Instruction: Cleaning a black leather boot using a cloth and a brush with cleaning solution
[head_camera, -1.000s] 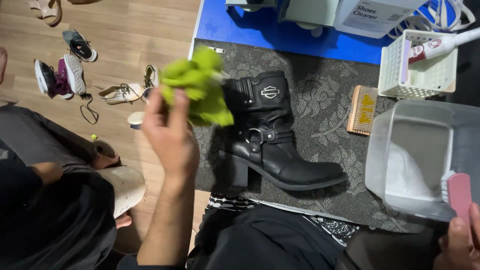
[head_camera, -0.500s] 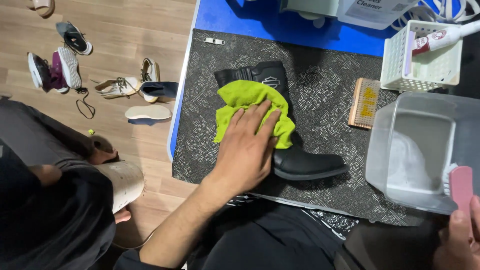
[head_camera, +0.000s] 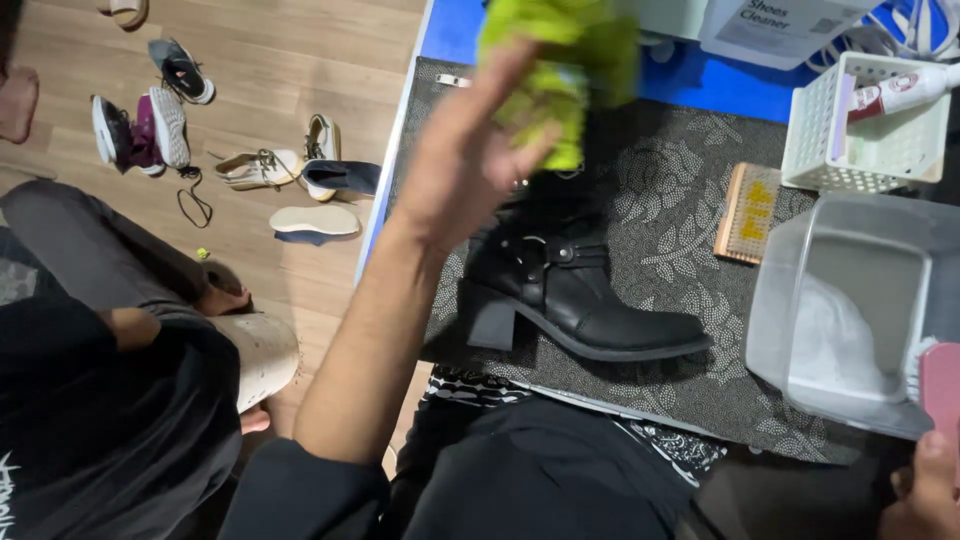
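Overhead, left hand (head_camera: 470, 165) clutching fuzzy green cloth (head_camera: 560, 60), glossy black heeled boot (head_camera: 570, 290) below, right hand (head_camera: 925, 490) gripping pink brush (head_camera: 940, 385).

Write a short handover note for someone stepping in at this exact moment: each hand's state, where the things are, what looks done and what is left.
Left hand: raised above the mat, gripping a green cloth.
Right hand: at lower right, holding a pink brush by the clear plastic tub.
Black boot: upright on the patterned mat, untouched right now.
Wooden brush lies beside the white basket.
Done: cannot tell how clean the boot is.
Left: the cloth is off the boot; brush not yet applied.
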